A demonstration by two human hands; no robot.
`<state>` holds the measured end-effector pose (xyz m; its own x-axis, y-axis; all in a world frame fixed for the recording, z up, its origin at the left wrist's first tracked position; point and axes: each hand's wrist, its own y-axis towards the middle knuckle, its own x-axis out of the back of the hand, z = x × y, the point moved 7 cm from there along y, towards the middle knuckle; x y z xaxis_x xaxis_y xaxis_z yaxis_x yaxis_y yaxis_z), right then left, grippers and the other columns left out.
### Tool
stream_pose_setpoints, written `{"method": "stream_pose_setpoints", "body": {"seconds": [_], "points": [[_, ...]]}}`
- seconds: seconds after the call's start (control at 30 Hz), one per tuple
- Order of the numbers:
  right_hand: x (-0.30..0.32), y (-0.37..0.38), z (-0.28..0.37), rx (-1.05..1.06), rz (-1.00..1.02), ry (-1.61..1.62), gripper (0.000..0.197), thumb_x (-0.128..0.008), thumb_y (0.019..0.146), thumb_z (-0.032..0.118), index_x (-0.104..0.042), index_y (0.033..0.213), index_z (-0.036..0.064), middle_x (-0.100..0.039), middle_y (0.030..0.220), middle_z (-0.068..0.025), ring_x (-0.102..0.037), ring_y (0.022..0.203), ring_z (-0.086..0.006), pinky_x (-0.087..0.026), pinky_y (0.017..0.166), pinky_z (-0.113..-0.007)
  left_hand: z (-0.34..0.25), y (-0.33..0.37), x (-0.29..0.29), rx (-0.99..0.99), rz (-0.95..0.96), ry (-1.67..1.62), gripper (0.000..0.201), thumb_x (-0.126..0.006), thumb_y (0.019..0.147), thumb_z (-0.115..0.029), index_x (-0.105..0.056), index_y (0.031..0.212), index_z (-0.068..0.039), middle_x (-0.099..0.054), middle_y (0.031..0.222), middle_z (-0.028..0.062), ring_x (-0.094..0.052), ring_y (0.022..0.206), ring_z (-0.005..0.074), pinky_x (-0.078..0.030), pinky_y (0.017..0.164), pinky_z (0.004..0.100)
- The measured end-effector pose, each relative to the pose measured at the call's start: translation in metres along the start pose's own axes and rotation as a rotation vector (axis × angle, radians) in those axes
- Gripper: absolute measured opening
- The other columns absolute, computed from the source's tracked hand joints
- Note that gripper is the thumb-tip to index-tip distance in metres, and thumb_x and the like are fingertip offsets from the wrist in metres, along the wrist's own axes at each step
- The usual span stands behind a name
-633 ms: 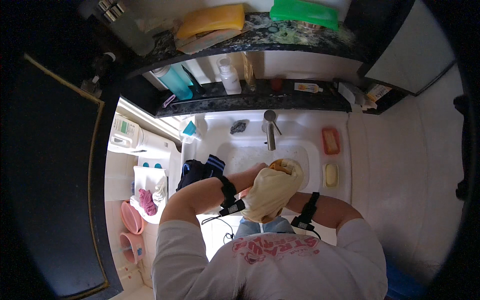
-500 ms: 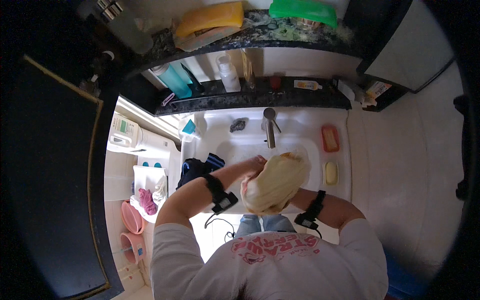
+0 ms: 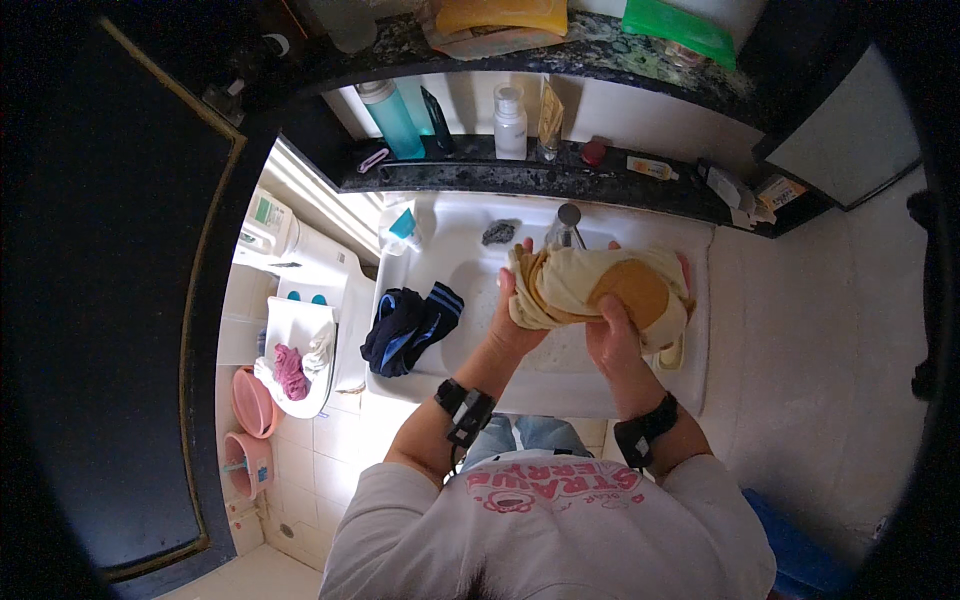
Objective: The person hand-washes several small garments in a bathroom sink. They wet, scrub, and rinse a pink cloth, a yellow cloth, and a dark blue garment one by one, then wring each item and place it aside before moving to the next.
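Note:
A folded bundle of cream and tan cloth (image 3: 570, 275) is held level above the white sink (image 3: 470, 375). My left hand (image 3: 515, 315) grips its left end, fingers behind and thumb in front. Under its right half, my right hand (image 3: 615, 335) holds it with the thumb pressed on the round tan patch. What kind of garment the cloth is, I cannot tell. It partly hides the metal faucet (image 3: 567, 222). To the left, a navy garment with blue stripes (image 3: 408, 328) lies crumpled in the sink.
A grey scouring pad (image 3: 500, 232) and a blue-white tube (image 3: 403, 228) lie at the sink's back. Bottles, including a teal one (image 3: 395, 120), stand on the dark shelf (image 3: 470, 178). Clothes rest on the white toilet lid (image 3: 305, 385) at left, near pink basins (image 3: 250, 465).
The cloth has turned from a slanted pale bundle to a level one, showing its tan patch. Both hands now hold it from below. The view has shifted, and more of the navy garment shows.

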<state>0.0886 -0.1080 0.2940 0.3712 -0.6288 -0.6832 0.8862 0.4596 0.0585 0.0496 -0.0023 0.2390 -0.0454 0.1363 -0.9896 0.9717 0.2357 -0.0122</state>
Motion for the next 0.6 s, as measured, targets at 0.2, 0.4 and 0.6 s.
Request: {"method": "stream_pose_setpoints", "body": {"seconds": [0.2, 0.4, 0.6], "points": [[-0.017, -0.012, 0.005, 0.085, 0.437, -0.96, 0.074, -0.071, 0.079, 0.026, -0.03, 0.138, 0.0082, -0.044, 0.131, -0.0071, -0.041, 0.122, -0.021, -0.032, 0.105, -0.037, -0.007, -0.003, -0.005, 0.436, 0.007, 0.131, 0.058, -0.042, 0.092, -0.051, -0.046, 0.125, -0.004, -0.053, 0.123, 0.0151, -0.053, 0.112, 0.0259, -0.041, 0.098, 0.0389], [-0.011, -0.018, -0.011, -0.231, 0.5, -0.646, 0.076, -0.071, 0.077, 0.027, -0.029, 0.138, 0.0084, -0.042, 0.133, -0.0078, -0.039, 0.124, -0.0219, -0.031, 0.106, -0.037, -0.009, 0.012, 0.01, 0.594, -0.138, 0.35, 0.039, -0.056, 0.089, -0.033, -0.053, 0.112, -0.002, -0.059, 0.11, 0.0119, -0.061, 0.094, 0.0213, -0.051, 0.082, 0.0333], [-0.005, -0.025, -0.022, -0.345, 0.565, -0.565, 0.076, -0.071, 0.077, 0.029, -0.03, 0.138, 0.0081, -0.042, 0.133, -0.0088, -0.039, 0.124, -0.0228, -0.031, 0.106, -0.038, -0.012, -0.005, 0.024, 0.924, -0.425, 0.673, 0.028, -0.062, 0.085, -0.027, -0.056, 0.102, -0.005, -0.061, 0.093, 0.0104, -0.061, 0.081, 0.0185, -0.054, 0.073, 0.0303]]}}
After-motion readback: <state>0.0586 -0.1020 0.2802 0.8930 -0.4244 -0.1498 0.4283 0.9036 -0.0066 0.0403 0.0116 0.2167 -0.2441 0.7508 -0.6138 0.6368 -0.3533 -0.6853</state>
